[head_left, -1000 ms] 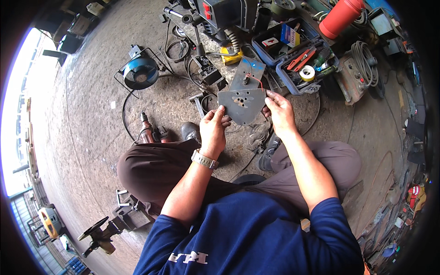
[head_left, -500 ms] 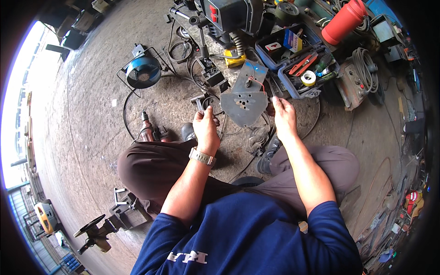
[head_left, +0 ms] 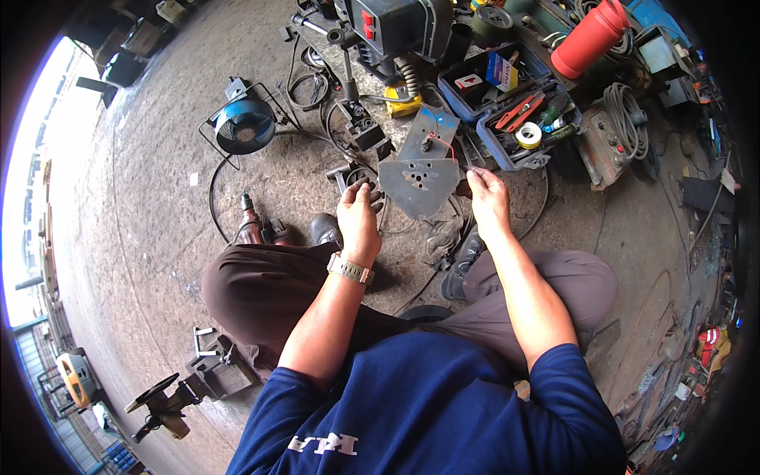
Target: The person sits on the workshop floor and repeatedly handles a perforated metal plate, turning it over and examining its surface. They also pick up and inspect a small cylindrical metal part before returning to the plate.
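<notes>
A grey steel plate with several drilled holes and a tapered lower edge stands in front of me. Behind it leans another metal plate with blue marks and a small fitting with a red wire. My left hand is beside the plate's left edge, thumb up, fingers apart and partly shaded. On the other side my right hand is near the right edge, its fingers bent toward the plate but apart. I make out nothing held in either hand; whether fingertips touch the plate is unclear.
A blue toolbox with pliers and tape lies at the right, near a red cylinder. At left are a blue fan and a drill. Cables cross the floor; a dark machine stands ahead.
My left hand has shifted slightly right and its fingers have loosened. My right hand's fingers have tipped a little toward the plate. The plate stays in place.
</notes>
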A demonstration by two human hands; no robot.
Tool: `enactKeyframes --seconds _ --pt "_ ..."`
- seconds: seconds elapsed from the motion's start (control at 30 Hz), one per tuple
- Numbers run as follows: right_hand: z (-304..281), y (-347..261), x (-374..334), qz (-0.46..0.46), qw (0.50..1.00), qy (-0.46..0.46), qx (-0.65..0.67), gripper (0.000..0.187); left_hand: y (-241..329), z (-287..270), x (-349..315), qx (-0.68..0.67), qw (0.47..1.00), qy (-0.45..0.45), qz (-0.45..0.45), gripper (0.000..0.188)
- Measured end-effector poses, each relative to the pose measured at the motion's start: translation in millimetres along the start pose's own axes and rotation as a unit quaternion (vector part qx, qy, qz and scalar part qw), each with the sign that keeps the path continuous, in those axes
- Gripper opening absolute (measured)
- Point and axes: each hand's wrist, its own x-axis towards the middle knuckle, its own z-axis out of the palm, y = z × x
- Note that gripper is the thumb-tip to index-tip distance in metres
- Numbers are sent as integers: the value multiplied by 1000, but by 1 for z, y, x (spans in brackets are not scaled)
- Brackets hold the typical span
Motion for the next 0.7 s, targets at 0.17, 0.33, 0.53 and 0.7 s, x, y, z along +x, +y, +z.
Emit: enactKeyframes --seconds 0.17,0.33,0.53,0.7 --pt "-5 16 3 11 997 -28 -69 25 2 5 -1 -17 1000 -4 -24 22" --pt "-1 18 2 -65 998 11 6 22 3 7 0 -17 1000 -10 -21 23" --pt "0 -19 -9 67 997 -26 -4 19 -1 0 4 -11 1000 -14 2 15" --pt "-8 23 1 21 998 -12 -56 22 -9 8 4 -3 999 -1 41 13"
